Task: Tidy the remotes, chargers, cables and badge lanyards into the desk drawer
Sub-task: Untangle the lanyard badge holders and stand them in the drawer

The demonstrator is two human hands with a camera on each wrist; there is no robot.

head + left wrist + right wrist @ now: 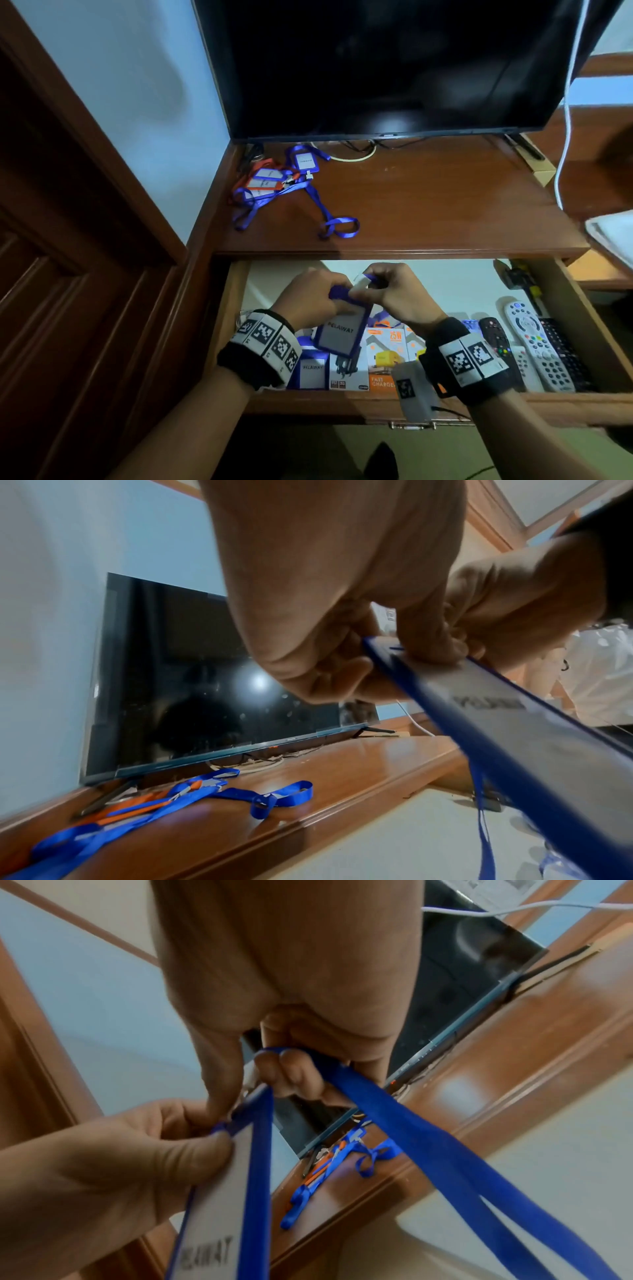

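Observation:
Over the open drawer (342, 402) both hands hold one blue badge holder (340, 334) printed PELAWAT. My left hand (313, 299) pinches the holder's top edge (219, 1130). My right hand (383, 291) grips its blue lanyard strap (411, 1129) and white clip at the top, and the strap hangs down in a loop. The same badge holder (514, 723) shows edge-on in the left wrist view. Several more blue and orange lanyards with badges (281, 181) lie in a tangle on the desk top (428, 205), at the back left.
In the drawer lie another PELAWAT badge (311, 371), orange charger boxes (385, 359) and several remotes (537, 346) at the right. A dark TV (394, 68) stands at the desk's back with a white cable (565, 120) hanging on its right. A wooden door (68, 240) is at the left.

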